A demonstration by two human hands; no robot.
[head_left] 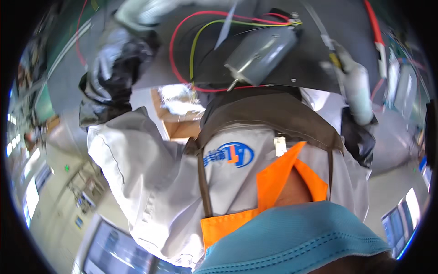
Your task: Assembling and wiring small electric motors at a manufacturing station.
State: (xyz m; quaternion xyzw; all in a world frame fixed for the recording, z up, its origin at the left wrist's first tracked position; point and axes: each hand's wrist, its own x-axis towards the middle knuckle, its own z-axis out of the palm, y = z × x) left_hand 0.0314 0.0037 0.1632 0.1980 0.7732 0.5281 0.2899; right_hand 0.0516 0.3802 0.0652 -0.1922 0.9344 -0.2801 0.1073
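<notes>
A silver cylindrical motor (262, 55) lies on the dark work surface (315, 75), tilted, its shaft toward me. Red wire (172, 50) and yellow-green wire (193, 57) loop leftward from its far end, where the terminals are. My right hand (357, 86), in a pale glove, closes round a slim tool (335, 59) with a grey shaft and a yellow-and-black part; its exact kind is blurred. At the upper left reaches my left hand (153, 13), gloved too; the picture's top edge and blur hide its fingers. Between it and the motor hangs a thin pale strip (225, 29).
To the right of my right hand runs a thick red cable or handle (374, 23) with a white end. Clear plastic-looking pieces (404, 84) stand farther right. Below the surface's near edge is an open cardboard box (180, 130) with pale plastic wrap inside.
</notes>
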